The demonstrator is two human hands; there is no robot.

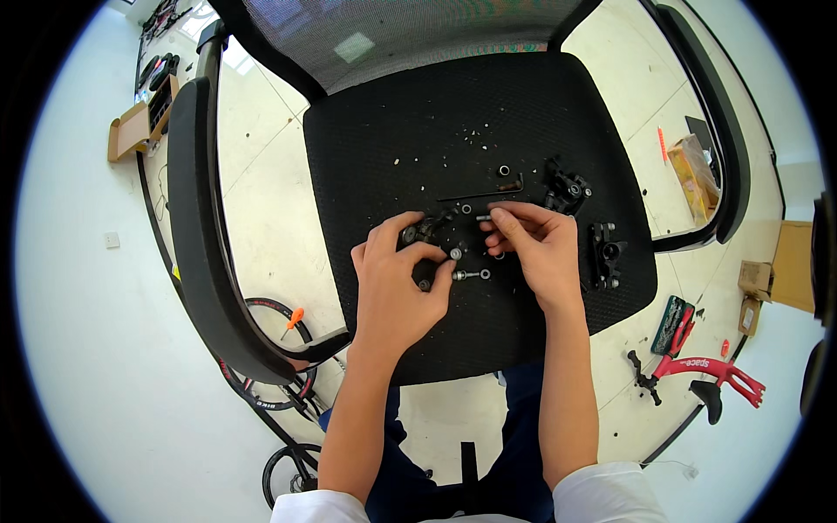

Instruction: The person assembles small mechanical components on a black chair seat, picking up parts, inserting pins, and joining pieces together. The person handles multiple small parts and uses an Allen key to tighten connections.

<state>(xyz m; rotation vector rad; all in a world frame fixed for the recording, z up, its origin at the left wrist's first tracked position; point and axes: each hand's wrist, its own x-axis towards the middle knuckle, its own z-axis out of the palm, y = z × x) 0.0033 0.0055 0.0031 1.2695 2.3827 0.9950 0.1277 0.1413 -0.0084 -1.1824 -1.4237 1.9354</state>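
Nearest the camera, two bare forearms rise from white sleeves at the lower edge, over dark blue trousers. They reach onto the black seat (523, 113) of an office chair, used as a work surface.

The left hand (397, 292) rests on the seat with fingers curled. Its fingertips close on a small black fitting (421, 230) at the upper edge of the hand; the thumb bends in beside a silver nut (455, 254). A short silver bolt (465, 275) lies on the seat just right of the thumb, apart from both hands.

The right hand (536, 253) lies beside the left, near it but not touching. Its thumb and forefinger pinch a small silver pin (482, 218), held at the fingertips just above the fabric.

Beyond the hands, a long black hex key (488, 192) lies across the seat, a small ring (504, 171) just behind it. Two black clamp parts sit to the right: one (567, 188) behind the right hand, the other (606, 254) beside its wrist. Pale crumbs scatter further back.

Off the seat, an orange-handled screwdriver (294, 321) lies on a small wheel (279, 366) at lower left. A red frame part (711, 370) lies on the floor at lower right. A cardboard box (131, 131) stands far left.
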